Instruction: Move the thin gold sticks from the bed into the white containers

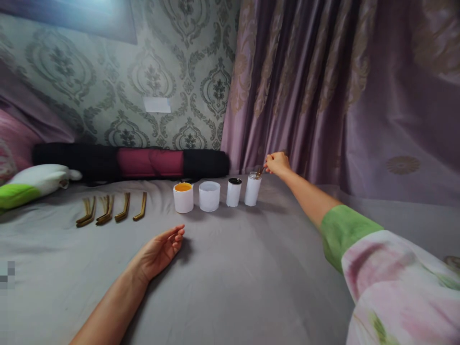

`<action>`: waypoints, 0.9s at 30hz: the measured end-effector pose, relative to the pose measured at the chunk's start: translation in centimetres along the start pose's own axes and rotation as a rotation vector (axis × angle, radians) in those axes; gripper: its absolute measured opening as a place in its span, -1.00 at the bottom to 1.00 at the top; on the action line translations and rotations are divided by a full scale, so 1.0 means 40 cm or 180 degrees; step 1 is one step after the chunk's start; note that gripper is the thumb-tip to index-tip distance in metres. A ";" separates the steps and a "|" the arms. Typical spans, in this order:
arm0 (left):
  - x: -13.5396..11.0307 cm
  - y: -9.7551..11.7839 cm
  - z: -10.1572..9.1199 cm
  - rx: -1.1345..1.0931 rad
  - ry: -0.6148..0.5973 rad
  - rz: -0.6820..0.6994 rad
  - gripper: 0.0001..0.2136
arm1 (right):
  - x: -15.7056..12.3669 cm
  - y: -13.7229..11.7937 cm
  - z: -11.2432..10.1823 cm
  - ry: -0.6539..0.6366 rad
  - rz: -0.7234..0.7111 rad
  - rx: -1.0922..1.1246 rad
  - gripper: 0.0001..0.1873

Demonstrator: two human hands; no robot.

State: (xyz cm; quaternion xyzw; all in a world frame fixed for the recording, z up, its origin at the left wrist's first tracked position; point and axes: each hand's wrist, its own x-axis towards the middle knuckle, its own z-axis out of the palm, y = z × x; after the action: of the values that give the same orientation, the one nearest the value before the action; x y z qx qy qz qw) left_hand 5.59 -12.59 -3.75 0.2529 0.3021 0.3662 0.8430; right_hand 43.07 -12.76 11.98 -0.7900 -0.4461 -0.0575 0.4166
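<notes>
Surface: bed [230, 278], grey sheet, near edge out of view. Items L to R.

Far L: green-and-white cushion [34, 184]; dark-and-maroon roll [151, 163] lies along far edge, in front of patterned wall [108, 81].

L side, set in from far edge: bent gold tubes [124, 209], four groups in a row, bends twd near edge; exact count n/a.

L hand [161, 252] comes in from near edge, fingers loosely curled, nothing held; sits on near side of the pots, well apart from R hand.

Ctr, twd far edge, all upright w/ gaps btw: orange-topped pot [183, 200], pale pot [209, 198], dark-mouthed can [234, 194], then tall jar [253, 191], white-wrapped.

R hand [277, 163], just R of the jar's rim: fingers pinch thin brown straws [259, 171], lower ends at jar mouth; no. of straws and depth inside unclear. Curtain [287, 86] hangs behind.

Rec. (judgement): jar looks narrow and prob. tips easily, so keep straws in line w/ its mouth, no sideways pull on rim. Pinch firm, close to the bundle's middle, so none splay. L hand is free; adv. steadying jar low down. Keep green sleeve [347, 230] clear of it.
</notes>
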 end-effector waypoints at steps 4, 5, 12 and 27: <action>0.002 0.000 -0.002 0.0027 -0.0011 0.0004 -0.84 | 0.001 0.011 0.019 -0.0045 0.0108 -0.0068 -0.72; 0.003 0.000 -0.001 0.0026 -0.0018 0.0001 -0.84 | 0.001 0.013 0.023 -0.0055 0.0130 -0.0087 -0.72; 0.006 0.000 0.000 -0.0006 -0.0031 -0.0010 -0.84 | -0.008 0.014 0.043 -0.0136 0.0307 -0.0217 -0.72; 0.000 0.002 0.007 -0.0030 -0.0019 -0.0047 -0.85 | -0.031 -0.008 0.054 -0.0206 0.0686 -0.0074 -0.77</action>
State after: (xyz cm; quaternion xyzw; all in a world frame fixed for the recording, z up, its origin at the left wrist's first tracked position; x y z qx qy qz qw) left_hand 5.74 -12.61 -3.52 0.2477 0.2997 0.3606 0.8478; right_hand 41.46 -11.96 10.21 -0.8396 -0.3711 0.0081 0.3966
